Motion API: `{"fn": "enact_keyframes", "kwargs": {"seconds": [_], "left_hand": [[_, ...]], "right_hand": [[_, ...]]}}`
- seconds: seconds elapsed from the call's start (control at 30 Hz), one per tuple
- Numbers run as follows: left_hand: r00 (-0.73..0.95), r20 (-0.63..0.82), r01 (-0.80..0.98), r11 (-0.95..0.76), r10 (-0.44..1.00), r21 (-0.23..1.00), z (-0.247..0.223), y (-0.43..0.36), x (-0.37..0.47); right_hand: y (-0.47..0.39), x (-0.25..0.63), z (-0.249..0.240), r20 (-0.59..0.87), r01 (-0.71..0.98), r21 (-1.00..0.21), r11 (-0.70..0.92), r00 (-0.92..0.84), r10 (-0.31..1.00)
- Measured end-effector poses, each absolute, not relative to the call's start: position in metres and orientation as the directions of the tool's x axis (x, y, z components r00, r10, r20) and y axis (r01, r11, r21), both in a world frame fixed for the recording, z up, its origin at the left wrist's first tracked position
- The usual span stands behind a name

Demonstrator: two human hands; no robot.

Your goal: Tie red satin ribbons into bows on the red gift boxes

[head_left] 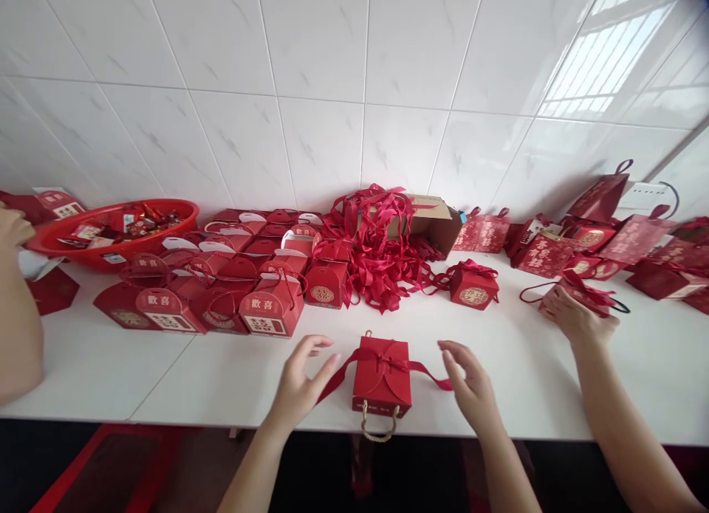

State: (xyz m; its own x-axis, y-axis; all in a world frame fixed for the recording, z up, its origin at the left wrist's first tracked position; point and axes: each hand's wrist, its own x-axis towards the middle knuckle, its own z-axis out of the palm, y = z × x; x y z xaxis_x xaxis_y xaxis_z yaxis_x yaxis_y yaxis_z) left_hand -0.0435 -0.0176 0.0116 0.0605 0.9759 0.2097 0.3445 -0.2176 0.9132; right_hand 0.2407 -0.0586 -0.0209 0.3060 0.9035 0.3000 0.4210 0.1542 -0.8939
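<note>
My left hand (298, 384) and right hand (474, 393) are apart, fingers loosely curved, neither clamped on anything. Between them sits the red box (381, 386), its ribbon (418, 366) crossing the top with a tail reaching toward each hand; I can't tell whether either tail touches my fingers. If I caught one tail and pulled unevenly, I think the ribbon could skew or the box turn. The near rope handle (379, 438) hangs over the front edge of the counter (221, 380), so snagging it could drag the box off. Bare counter lies on both outer sides of my hands. Beyond my left hand, packed boxes (271, 305) limit reach; beyond the box is the ribbon pile (382, 269). A co-worker's hand (577, 315) is past my right.
</note>
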Motion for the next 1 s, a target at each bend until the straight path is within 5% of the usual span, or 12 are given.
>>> {"fn": "enact_keyframes", "kwargs": {"seconds": [0.17,0.3,0.47,0.67,1.0], "left_hand": [[0.301,0.093,0.257,-0.175,0.949,0.951,0.014,-0.013,-0.006],[0.373,-0.052,0.193,-0.023,0.926,0.981,0.015,-0.013,0.0],[0.365,-0.098,0.26,0.0,0.926,0.966,0.015,-0.018,-0.001],[0.217,0.069,0.382,-0.15,0.974,0.912,0.006,-0.023,0.002],[0.211,-0.046,0.014,0.044,0.976,0.999,-0.003,-0.024,0.004]], "right_hand": [[-0.054,0.203,-0.011,0.13,0.252,-0.963,0.093,0.134,0.982],[-0.055,0.19,-0.014,0.022,0.117,-0.993,0.001,0.175,0.984],[-0.058,0.196,-0.008,-0.151,0.11,-0.984,-0.143,-0.062,0.987],[-0.066,0.198,-0.001,-0.038,0.048,-0.998,-0.033,-0.115,0.993],[-0.065,0.2,-0.011,-0.072,-0.226,-0.968,-0.111,-0.173,0.982]]}}
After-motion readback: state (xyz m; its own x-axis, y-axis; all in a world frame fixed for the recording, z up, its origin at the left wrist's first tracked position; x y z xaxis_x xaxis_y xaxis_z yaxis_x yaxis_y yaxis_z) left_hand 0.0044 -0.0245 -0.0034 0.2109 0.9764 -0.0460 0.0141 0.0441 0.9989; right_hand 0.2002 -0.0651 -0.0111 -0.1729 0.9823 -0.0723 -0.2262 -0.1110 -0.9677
